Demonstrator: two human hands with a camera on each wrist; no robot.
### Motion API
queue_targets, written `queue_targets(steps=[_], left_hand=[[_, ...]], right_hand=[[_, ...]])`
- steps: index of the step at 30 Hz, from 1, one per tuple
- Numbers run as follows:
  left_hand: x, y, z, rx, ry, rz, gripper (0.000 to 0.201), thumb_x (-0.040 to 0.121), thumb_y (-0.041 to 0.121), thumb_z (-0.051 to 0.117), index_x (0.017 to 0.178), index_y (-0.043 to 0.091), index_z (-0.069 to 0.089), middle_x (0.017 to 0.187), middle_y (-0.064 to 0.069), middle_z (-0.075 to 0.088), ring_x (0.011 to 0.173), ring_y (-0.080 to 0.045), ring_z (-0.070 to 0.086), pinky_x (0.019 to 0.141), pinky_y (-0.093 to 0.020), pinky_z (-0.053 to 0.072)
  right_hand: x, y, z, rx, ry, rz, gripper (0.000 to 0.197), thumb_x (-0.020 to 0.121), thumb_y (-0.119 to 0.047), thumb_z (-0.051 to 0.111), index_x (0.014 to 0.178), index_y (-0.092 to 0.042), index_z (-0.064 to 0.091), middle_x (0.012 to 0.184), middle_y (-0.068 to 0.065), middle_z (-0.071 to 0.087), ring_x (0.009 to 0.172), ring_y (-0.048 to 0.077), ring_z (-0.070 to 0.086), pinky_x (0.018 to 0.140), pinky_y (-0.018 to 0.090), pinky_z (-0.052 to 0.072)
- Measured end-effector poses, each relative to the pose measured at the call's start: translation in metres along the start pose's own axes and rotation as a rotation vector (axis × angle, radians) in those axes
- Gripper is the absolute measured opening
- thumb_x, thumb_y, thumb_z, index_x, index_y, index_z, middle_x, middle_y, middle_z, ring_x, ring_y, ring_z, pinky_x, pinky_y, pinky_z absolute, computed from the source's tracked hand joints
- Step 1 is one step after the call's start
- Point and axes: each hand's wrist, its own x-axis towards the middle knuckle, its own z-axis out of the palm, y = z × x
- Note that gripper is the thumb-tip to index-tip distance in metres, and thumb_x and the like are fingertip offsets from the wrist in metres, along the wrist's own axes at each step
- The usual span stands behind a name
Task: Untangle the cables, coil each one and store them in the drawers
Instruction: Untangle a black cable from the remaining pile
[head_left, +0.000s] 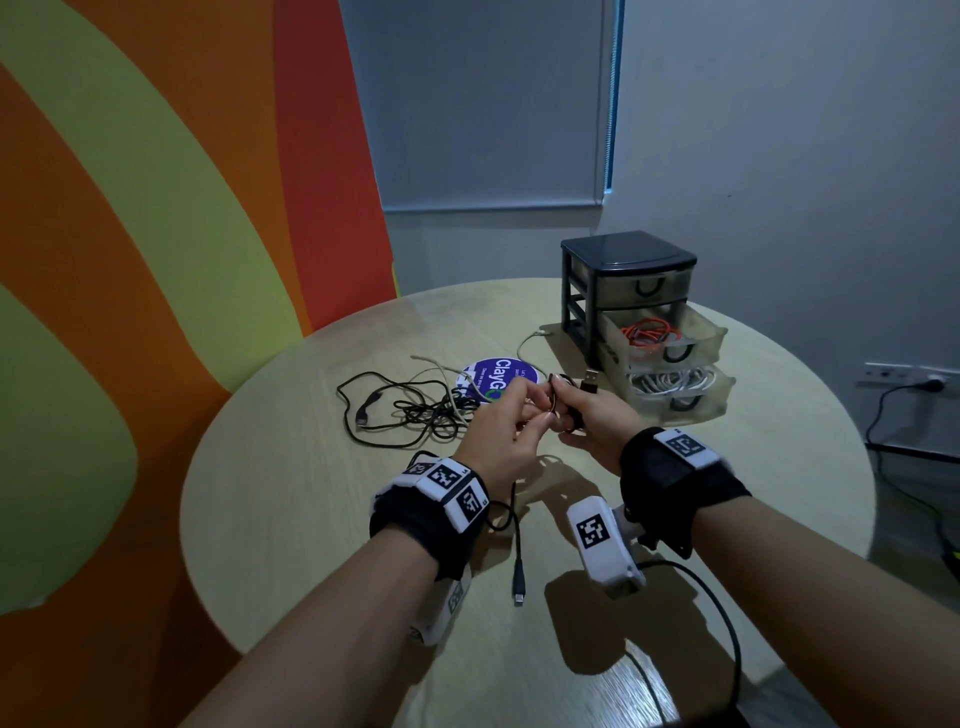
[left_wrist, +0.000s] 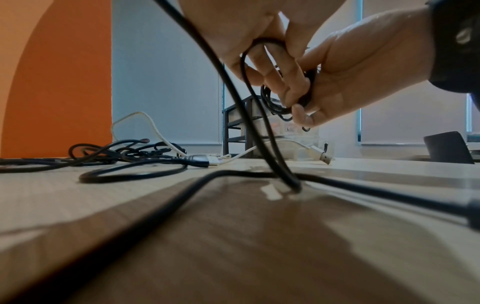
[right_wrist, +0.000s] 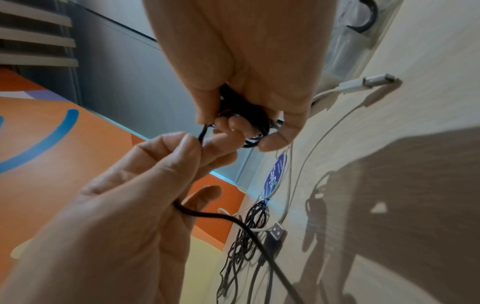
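Together, both hands raised: right hand (head_left: 597, 415) grips black coil (right_wrist: 249, 127), left hand (head_left: 498, 431) pinches strand.

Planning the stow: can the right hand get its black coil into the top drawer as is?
Probably not: the top drawer looks closed, and both the right hand and left hand hold the black coil.

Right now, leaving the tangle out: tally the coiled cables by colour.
red coil: 1, in middle drawer
white coil: 1, in bottom drawer
black coil: 1, in right hand
Total: 3
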Motion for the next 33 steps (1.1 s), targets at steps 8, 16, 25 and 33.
queue_targets(steps=[8,16,25,33], left_hand=[[0.000,-0.006,0.003,-0.042,-0.110,-0.132,0.016,0.091,0.024,0.059,0.088,0.010,0.051,0.076,-0.004,0.072,0.067,-0.013,0.066,0.060,-0.017,0.047],[0.000,-0.002,-0.001,-0.012,-0.160,-0.263,0.063,0.092,0.054,0.043,0.051,0.009,0.058,0.039,0.006,0.042,0.038,-0.005,0.035,0.051,-0.020,0.031],[0.003,-0.013,0.004,0.175,-0.161,-0.293,0.054,0.079,0.058,0.061,0.058,0.011,0.047,0.053,-0.002,0.039,0.050,-0.015,0.036,0.053,-0.028,0.030],[0.008,-0.014,0.001,0.416,-0.030,-0.311,0.031,0.087,0.043,0.059,0.095,0.013,0.054,0.093,-0.005,0.062,0.088,-0.023,0.057,0.076,-0.034,0.042]], right_hand=[[0.001,0.005,-0.001,0.189,-0.002,0.023,0.038,0.096,-0.040,0.045,0.066,-0.016,0.051,0.061,-0.005,0.053,0.063,0.011,0.051,0.066,0.026,0.044],[0.005,0.001,-0.006,0.338,0.165,-0.036,0.050,0.087,-0.053,0.054,0.055,-0.020,0.032,0.040,-0.007,0.030,0.040,0.009,0.034,0.053,0.025,0.033],[0.004,-0.008,-0.033,0.322,0.039,-0.027,0.042,0.092,-0.052,0.044,0.061,-0.022,0.042,0.056,-0.003,0.025,0.031,0.002,0.019,0.033,0.013,0.014],[-0.002,0.000,-0.022,0.015,-0.200,0.087,0.051,0.090,-0.055,0.042,0.079,-0.012,0.067,0.040,-0.009,0.020,0.037,0.006,0.018,0.041,0.017,0.016]])
